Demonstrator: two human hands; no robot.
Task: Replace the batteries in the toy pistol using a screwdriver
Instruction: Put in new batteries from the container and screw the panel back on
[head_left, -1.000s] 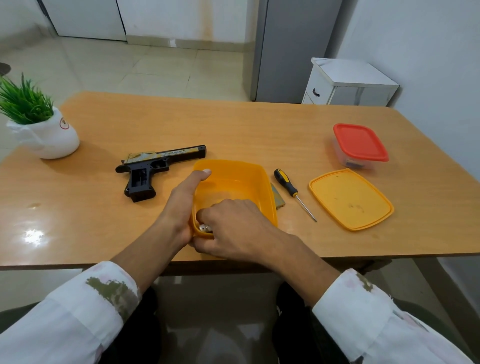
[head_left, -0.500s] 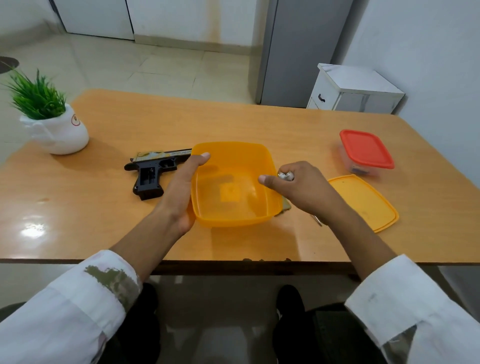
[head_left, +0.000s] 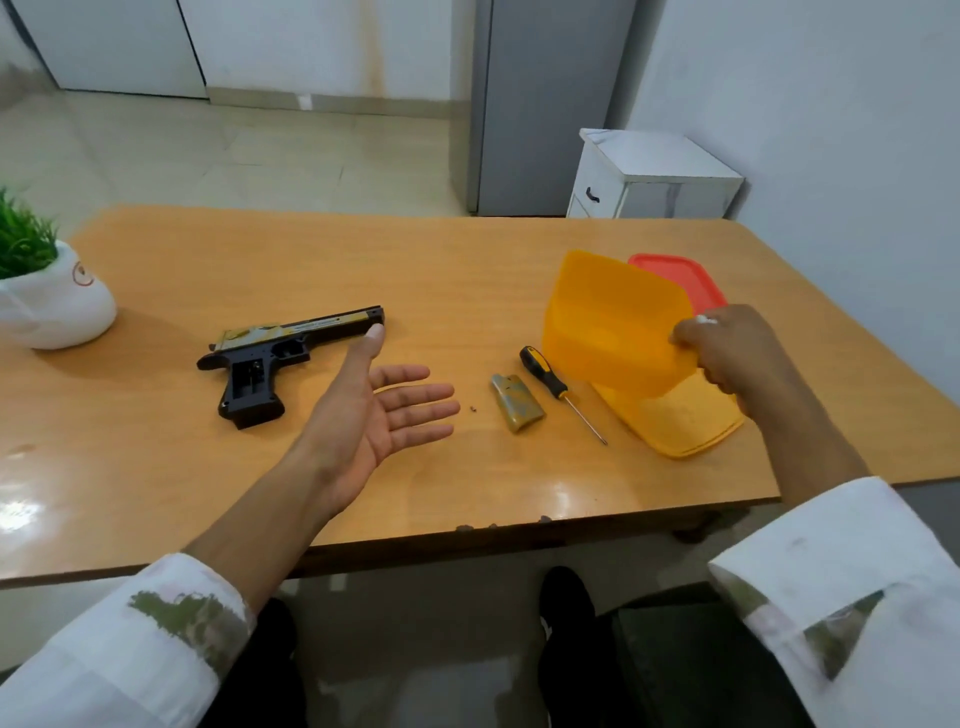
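Observation:
The black and gold toy pistol (head_left: 280, 358) lies on the wooden table (head_left: 415, 260) with its grip compartment uncovered. Just right of it my left hand (head_left: 374, 410) hovers palm up, fingers straight and empty. The battery cover (head_left: 517, 402) and a tiny screw (head_left: 473, 409) lie beside the black-and-yellow screwdriver (head_left: 558, 387). My right hand (head_left: 737, 353) grips the rim of the orange container (head_left: 613, 322), tilted and lifted above its orange lid (head_left: 680, 415). Something small and silvery shows between the fingers of that hand.
A red-lidded box (head_left: 691, 275) stands behind the orange container at the right. A potted plant in a white pot (head_left: 52, 301) sits at the table's left edge. A white cabinet (head_left: 649, 176) stands beyond the far right corner.
My right hand took the orange container from the table's middle and carried it right, tilted over the lid. My left hand let go of it and turned palm up. Cover and screw are now uncovered.

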